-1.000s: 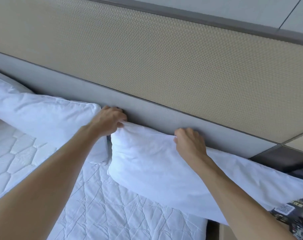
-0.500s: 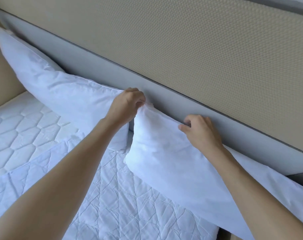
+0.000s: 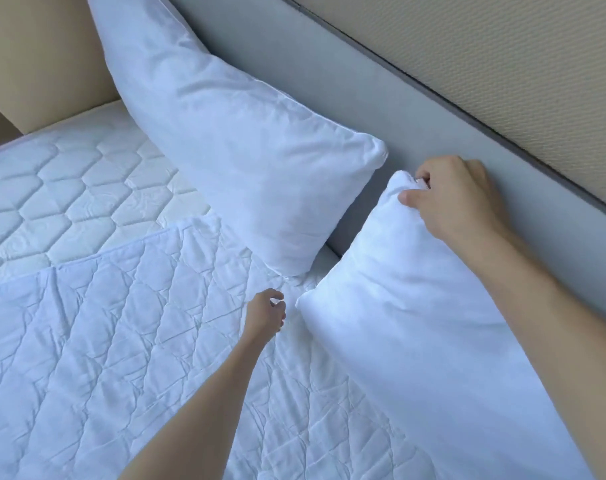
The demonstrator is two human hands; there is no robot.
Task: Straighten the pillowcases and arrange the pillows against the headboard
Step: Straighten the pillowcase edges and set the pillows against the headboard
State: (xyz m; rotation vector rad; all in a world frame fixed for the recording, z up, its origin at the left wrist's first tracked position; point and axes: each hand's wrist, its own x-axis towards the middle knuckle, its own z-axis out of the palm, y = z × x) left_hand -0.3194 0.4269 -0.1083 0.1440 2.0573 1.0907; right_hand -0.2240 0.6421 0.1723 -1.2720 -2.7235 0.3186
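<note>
Two white pillows lean against the grey headboard (image 3: 294, 64). The left pillow (image 3: 232, 140) stands tilted, with its lower corner on the bed. The right pillow (image 3: 405, 306) runs off the right edge of the view. My right hand (image 3: 457, 199) pinches the top left corner of the right pillow, close to the headboard. Lower down, my left hand (image 3: 265, 315) hovers over the quilted pad, just left of the right pillow's bottom corner, with its fingers loosely curled and nothing in them.
A white quilted pad (image 3: 121, 341) covers the near part of the bare quilted mattress (image 3: 62, 188). A beige woven wall panel (image 3: 502, 57) rises above the headboard. A beige side panel (image 3: 42, 57) closes off the bed's far left end.
My left hand let go of the right pillow's top corner and dropped toward its bottom corner. My right hand slid left along the top edge to that corner. The view swung down and left.
</note>
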